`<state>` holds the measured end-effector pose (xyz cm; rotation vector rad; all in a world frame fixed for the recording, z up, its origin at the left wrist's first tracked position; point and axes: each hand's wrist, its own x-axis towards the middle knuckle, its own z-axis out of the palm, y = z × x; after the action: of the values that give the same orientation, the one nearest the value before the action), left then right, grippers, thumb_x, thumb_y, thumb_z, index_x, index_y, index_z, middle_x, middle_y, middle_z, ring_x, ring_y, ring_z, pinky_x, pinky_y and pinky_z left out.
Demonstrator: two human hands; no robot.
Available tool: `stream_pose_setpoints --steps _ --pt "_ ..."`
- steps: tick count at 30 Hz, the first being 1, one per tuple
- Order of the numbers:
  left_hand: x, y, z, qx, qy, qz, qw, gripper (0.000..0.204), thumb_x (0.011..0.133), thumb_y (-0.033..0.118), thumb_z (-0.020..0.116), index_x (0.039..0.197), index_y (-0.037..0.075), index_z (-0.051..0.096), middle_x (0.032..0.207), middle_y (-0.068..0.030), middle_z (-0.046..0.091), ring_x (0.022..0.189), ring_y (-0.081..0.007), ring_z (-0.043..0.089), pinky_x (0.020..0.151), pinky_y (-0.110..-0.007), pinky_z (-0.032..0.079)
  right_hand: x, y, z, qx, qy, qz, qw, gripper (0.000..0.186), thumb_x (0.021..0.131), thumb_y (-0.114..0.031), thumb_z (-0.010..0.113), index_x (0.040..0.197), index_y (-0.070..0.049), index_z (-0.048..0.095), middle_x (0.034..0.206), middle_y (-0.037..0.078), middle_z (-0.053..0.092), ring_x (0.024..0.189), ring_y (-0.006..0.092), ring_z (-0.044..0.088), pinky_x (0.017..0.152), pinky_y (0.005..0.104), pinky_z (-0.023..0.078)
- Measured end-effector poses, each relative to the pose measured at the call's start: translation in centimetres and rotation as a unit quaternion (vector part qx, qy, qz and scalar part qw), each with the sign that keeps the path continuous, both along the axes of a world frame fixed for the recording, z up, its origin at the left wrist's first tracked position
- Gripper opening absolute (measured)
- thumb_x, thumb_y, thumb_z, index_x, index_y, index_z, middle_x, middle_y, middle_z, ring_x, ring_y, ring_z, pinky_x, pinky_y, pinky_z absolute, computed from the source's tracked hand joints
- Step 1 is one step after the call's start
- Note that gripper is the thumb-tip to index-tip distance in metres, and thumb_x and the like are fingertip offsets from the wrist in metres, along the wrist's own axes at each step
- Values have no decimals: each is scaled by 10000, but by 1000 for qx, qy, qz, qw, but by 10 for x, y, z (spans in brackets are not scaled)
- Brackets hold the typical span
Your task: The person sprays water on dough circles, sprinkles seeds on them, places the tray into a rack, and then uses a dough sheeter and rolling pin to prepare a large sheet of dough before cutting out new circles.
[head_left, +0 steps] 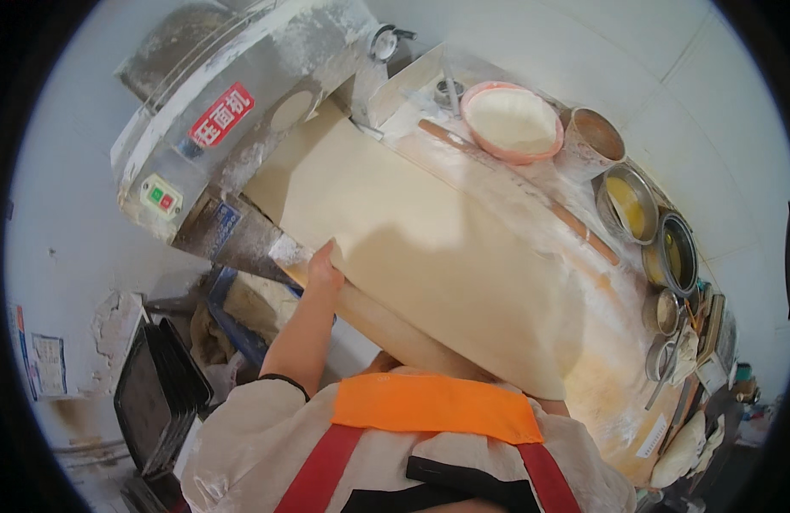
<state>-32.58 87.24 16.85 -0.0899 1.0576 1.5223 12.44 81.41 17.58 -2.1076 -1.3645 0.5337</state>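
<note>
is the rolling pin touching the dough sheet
Apart. The head view shows a strip of floured table between the rolling pin and the far edge of the dough sheet.

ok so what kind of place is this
Probably a bakery or dough-making kitchen: there's a flour-dusted machine, a broad dough sheet reaching up to it, and a long wooden rolling pin.

the dough sheet point(429, 248) at the left hand point(325, 265) is plain pale cream; beyond that hand, the grey machine point(301, 53), mottled with white, wears a red label point(222, 114) with white characters; right of the hand, a pink bowl point(523, 158) holds off-white powder point(516, 120).
</note>
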Motion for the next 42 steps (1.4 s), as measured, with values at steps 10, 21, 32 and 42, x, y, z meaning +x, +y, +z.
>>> stream_pose_setpoints --steps 10,21,32,42 --pt "60 -41 10 -88 -48 -13 995 340 953 171 514 1225 -32 509 1252 -169 563 1146 -334 544 1011 -449 433 105 -83 13 -7 -71 -51 996 324 916 -213 477 1157 -30 592 1209 147 575 1028 311 599 844 404 501" --pt "186 -130 4 -84 19 1 996 320 924 147 581 1182 -36 531 1156 -153 599 1060 -311 581 925 -434 495 235 -227 7 7 -143 -86 986 332 923 -216 465 1169 -30 590 1245 152 563 1055 325 592 867 411 496" --pt "247 -227 36 -124 130 -437 882 409 967 345 500 1180 0 556 1111 -158 642 1010 -263 638 851 -388 520 340 -378 6 132 -378 -52 915 341 930 -219 453 1180 -30 587 1282 157 550 1081 339 585 890 417 490" --pt "47 -142 51 -84 344 -221 909 284 886 292 581 1021 48 631 932 -103 671 889 -197 651 746 -314 493 357 -375 40 -167 -205 -252 931 472 867 -237 559 1279 -10 518 1383 189 475 1282 327 435 1060 429 342"
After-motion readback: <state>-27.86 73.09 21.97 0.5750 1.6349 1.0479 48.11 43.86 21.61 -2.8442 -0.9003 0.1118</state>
